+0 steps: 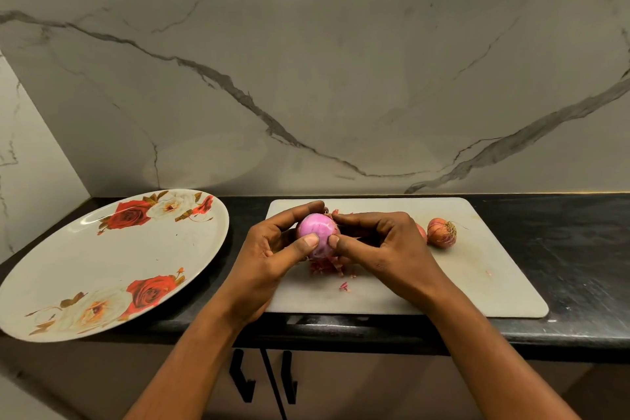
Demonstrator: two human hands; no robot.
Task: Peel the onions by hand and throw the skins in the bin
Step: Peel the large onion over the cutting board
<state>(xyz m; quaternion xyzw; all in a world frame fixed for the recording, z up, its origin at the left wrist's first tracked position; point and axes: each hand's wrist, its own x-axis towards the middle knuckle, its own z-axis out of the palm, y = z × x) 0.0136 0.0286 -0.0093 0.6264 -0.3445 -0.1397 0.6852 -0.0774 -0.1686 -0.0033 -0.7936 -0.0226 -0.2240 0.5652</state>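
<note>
A shiny pink peeled onion (318,232) is held above the white cutting board (477,283). My left hand (272,249) grips it from the left, thumb on its front. My right hand (381,245) pinches at the onion's right side with thumb and fingertips, where a bit of skin sticks out at the top. A heap of pink skin scraps (327,266) lies on the board under the onion, with one loose scrap (344,286) nearer me. An unpeeled onion (442,232) with dry roots rests on the board to the right. Another onion (422,231) is mostly hidden behind my right hand.
A large white plate with red roses (112,262) sits on the black counter (579,249) at the left, overhanging its front edge. A marble wall rises behind the counter. Cabinet doors with black handles (242,378) are below. No bin is in view.
</note>
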